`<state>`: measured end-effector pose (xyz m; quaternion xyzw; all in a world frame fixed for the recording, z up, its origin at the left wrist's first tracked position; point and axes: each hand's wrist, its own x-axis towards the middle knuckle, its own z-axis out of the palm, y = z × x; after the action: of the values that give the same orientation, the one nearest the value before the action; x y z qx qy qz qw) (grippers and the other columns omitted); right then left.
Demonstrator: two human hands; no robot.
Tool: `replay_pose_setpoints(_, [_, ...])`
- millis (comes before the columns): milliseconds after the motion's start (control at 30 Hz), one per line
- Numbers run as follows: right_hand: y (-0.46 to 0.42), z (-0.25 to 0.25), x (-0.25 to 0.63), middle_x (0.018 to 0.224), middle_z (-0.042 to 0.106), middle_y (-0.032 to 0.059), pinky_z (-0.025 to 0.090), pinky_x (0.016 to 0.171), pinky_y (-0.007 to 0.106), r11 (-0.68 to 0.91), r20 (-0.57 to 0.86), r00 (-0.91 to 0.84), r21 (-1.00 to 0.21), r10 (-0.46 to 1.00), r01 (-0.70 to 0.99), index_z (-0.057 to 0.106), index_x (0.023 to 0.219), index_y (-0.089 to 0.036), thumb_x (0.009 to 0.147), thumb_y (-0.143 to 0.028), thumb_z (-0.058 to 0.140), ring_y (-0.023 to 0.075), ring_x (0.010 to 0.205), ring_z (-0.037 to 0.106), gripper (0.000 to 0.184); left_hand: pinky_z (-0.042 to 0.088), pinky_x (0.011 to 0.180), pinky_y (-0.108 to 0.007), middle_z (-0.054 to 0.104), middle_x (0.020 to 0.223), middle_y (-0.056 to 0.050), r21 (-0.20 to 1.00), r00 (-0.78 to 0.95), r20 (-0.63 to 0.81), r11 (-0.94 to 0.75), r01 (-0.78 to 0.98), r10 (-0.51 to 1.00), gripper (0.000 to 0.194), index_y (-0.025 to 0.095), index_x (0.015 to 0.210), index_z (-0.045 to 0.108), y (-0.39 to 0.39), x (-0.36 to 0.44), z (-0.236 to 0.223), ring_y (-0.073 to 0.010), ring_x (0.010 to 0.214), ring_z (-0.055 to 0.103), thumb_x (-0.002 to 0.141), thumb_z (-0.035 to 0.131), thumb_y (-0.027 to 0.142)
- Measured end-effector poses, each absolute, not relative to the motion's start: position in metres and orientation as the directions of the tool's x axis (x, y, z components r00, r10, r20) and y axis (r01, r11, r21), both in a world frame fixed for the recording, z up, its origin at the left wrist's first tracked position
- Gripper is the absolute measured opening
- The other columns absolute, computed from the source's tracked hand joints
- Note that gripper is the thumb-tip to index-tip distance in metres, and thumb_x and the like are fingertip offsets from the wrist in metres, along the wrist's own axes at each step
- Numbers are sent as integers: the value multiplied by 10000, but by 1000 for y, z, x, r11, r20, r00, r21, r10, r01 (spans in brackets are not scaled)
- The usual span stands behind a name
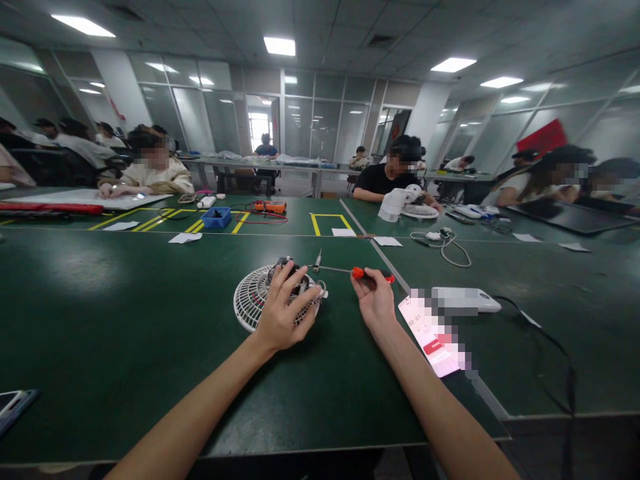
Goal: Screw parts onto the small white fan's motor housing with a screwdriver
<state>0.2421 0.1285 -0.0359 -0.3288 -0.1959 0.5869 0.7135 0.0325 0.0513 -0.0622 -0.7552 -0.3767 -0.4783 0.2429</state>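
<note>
A white round fan grille [249,301] lies flat on the green table in front of me, with a dark fan motor [301,285] and wires on it. My left hand [286,307] is laid over the motor, fingers curved around it and the thumb near the grille's right edge. In my right hand [374,297] is a screwdriver [357,273] with a red and black handle, held between thumb and fingers. Its shaft points left to the motor, beside a small upright metal piece [318,260]. Whether the tip touches a screw is too small to tell.
A lit phone [433,340] and a white power bank [465,300] with a black cable lie right of my right arm. Farther off are a blue bin [217,218], an orange tool [271,207] and paper slips. Across the table a person in black [383,177] works at a white fan [395,204].
</note>
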Motion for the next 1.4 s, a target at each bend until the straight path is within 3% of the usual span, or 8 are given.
replay_pose_setpoints(200, [127, -35, 241, 698, 715, -24, 670, 749, 266, 97, -127, 256, -697, 958, -710, 594, 743, -196, 637, -114, 797, 147, 704, 741, 243, 337, 1209, -706, 453, 1586, -135, 156, 94, 914, -556, 816, 395, 520, 264, 1423, 525, 64, 13, -59, -391, 1565, 281, 915, 636, 241])
replay_pose_setpoints(500, [129, -39, 243, 687, 709, -30, 671, 746, 276, 77, -139, 250, -718, 958, -692, 573, 744, -206, 628, -125, 797, 150, 688, 738, 265, 376, 1208, -649, 495, 1552, -171, 331, -1, 837, -505, 797, 547, 699, 222, 1553, 356, 80, -11, -65, -357, 1517, 379, 943, 635, 418])
replay_pose_setpoints(833, [126, -37, 239, 632, 680, -43, 666, 687, 269, 42, -184, 253, -728, 950, -685, 553, 704, -210, 611, -102, 743, 140, 642, 717, 237, 488, 1147, -550, 605, 1469, -175, 507, -48, 700, -448, 736, 713, 636, 180, 1497, 476, 84, -15, -69, -313, 1363, 588, 956, 603, 490])
replay_pose_setpoints(1200, [121, -35, 230, 630, 687, -38, 660, 671, 255, 24, -186, 238, -740, 953, -673, 547, 700, -209, 604, -103, 769, 137, 628, 715, 263, 557, 1079, -521, 678, 1384, -171, 497, -121, 744, -424, 757, 657, 576, 159, 1428, 568, 83, -9, -69, -308, 1272, 667, 943, 645, 460])
replay_pose_setpoints(1400, [118, -32, 226, 615, 671, -36, 655, 651, 260, 13, -219, 253, -732, 942, -681, 552, 689, -193, 640, -66, 733, 135, 610, 701, 227, 535, 1115, -503, 664, 1401, -182, 554, -185, 714, -384, 739, 675, 630, 126, 1451, 555, 80, -4, -70, -304, 1292, 656, 917, 678, 438])
